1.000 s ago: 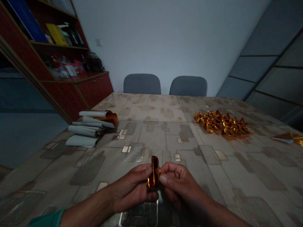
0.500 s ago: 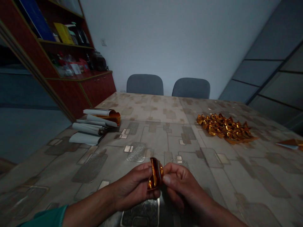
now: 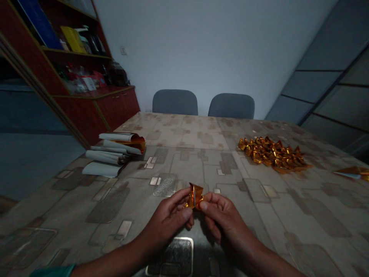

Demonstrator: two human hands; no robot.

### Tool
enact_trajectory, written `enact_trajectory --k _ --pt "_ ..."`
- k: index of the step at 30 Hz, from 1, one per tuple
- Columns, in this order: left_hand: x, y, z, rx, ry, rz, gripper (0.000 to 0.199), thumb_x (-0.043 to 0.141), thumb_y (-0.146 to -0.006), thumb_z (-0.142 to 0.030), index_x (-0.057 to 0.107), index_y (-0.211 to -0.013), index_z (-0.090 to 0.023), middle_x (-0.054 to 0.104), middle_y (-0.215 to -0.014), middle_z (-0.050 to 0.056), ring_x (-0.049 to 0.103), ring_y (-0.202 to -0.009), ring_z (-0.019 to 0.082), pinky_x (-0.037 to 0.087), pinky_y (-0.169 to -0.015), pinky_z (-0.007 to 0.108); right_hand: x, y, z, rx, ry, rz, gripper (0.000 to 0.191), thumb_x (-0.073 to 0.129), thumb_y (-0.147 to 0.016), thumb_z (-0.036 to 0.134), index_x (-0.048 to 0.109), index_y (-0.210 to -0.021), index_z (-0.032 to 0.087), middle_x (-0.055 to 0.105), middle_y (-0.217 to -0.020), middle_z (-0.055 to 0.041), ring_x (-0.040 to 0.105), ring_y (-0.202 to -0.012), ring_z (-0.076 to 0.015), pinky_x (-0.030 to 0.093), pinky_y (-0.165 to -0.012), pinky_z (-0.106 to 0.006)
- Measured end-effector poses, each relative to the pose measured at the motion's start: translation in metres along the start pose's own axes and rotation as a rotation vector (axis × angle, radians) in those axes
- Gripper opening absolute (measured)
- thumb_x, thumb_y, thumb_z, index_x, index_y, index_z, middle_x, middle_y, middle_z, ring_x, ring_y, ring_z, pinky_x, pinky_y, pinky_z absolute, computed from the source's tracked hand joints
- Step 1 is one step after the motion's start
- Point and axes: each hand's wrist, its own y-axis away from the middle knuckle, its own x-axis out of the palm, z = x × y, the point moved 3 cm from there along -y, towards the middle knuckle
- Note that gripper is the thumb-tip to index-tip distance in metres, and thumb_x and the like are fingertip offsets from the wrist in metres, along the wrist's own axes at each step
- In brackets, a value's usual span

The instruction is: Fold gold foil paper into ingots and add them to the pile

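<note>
A small folded piece of shiny gold foil paper (image 3: 196, 195) is held over the near middle of the table. My left hand (image 3: 170, 217) pinches its left side between thumb and fingers. On its right side, the thumb and index finger of my right hand (image 3: 223, 215) grip the lower edge. The piece has a pointed upper left corner and a flaring top. Many folded gold pieces (image 3: 273, 154) lie bunched together on the right part of the table. To the left rests a stack of folded sheets (image 3: 113, 154), pale outside and gold inside.
The table (image 3: 184, 134) has a patterned cover. Another gold folded sheet (image 3: 353, 172) lies at the far right. Two grey chairs (image 3: 175, 102) stand behind the table, and a red-brown cabinet (image 3: 118, 104) with shelves is at the left.
The foil piece has been turned from an upright strip to a wider, flared shape and sits slightly higher. My left fingers have shifted up along its side.
</note>
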Motion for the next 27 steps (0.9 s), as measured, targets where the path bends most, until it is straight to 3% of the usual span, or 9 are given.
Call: enact_trajectory --k 4,6,10,12,17,21,27 --pt "-0.0048 0.0029 -0.0075 0.032 -0.111 -0.144 0.059 0.058 -0.093 -0.058 0.053 -0.141 -0.025 0.063 -0.121 0.011 0.063 -0.091 0.022 0.049 -0.073 0.029 0.0001 -0.0002 -0.0023 0.023 0.021 -0.003 0.038 0.078 -0.08 0.051 0.058 -0.078 0.019 0.047 -0.041 0.0114 0.026 -0.032 -0.0034 0.017 -0.035 -0.018" --pt "-0.0048 0.0035 -0.0103 0.041 -0.153 -0.156 0.059 0.056 -0.095 -0.057 0.047 -0.146 -0.029 0.059 -0.13 0.01 0.062 -0.093 0.021 0.048 -0.068 0.026 0.0011 0.0 -0.0026 0.043 0.032 0.015 0.04 0.079 -0.078 0.052 0.057 -0.078 0.019 0.047 -0.042 0.0113 0.026 -0.033 -0.0035 0.017 -0.036 -0.017" --pt "-0.0028 0.004 -0.0099 0.0 -0.276 -0.11 0.053 0.05 -0.097 -0.056 0.055 -0.141 -0.027 0.065 -0.096 0.005 0.049 -0.059 0.012 0.037 -0.05 0.022 0.0021 0.0002 -0.0015 0.06 0.077 0.039 0.042 0.081 -0.076 0.053 0.059 -0.077 0.017 0.049 -0.046 0.0098 0.029 -0.036 -0.0035 0.019 -0.038 -0.018" --pt "-0.0032 0.004 -0.0094 -0.003 -0.315 -0.121 0.049 0.05 -0.098 -0.054 0.059 -0.136 -0.025 0.062 -0.084 0.002 0.046 -0.054 0.01 0.037 -0.05 0.022 0.0013 -0.0001 -0.0012 0.059 0.082 0.039 0.042 0.081 -0.076 0.053 0.06 -0.079 0.017 0.049 -0.047 0.0098 0.029 -0.037 -0.0035 0.019 -0.038 -0.018" --pt "-0.0022 0.0028 -0.0094 0.016 -0.225 -0.11 0.05 0.058 -0.093 -0.055 0.062 -0.129 -0.021 0.061 -0.083 0.002 0.053 -0.059 0.013 0.043 -0.052 0.022 -0.0011 -0.0015 -0.0027 0.066 0.105 0.059 0.041 0.08 -0.077 0.054 0.062 -0.081 0.017 0.051 -0.047 0.0089 0.031 -0.036 -0.0036 0.019 -0.038 -0.018" --pt "-0.0012 0.0016 -0.009 -0.01 -0.216 -0.152 0.047 0.063 -0.089 -0.054 0.067 -0.115 -0.016 0.059 -0.075 0.001 0.049 -0.052 0.01 0.04 -0.046 0.02 -0.001 -0.0023 -0.0026 0.07 0.137 0.063 0.043 0.08 -0.075 0.057 0.063 -0.077 0.017 0.052 -0.047 0.0083 0.032 -0.035 -0.0037 0.021 -0.037 -0.018" --pt "-0.0014 0.0018 -0.0041 0.065 -0.294 -0.124 0.046 0.06 -0.092 -0.045 0.065 -0.128 -0.017 0.067 -0.081 0.003 0.055 -0.053 0.011 0.047 -0.05 0.022 -0.0023 -0.0028 0.0041 0.039 0.217 -0.044 0.046 0.081 -0.071 0.059 0.072 -0.076 0.014 0.053 -0.046 0.0058 0.035 -0.036 -0.0039 0.022 -0.038 -0.018"
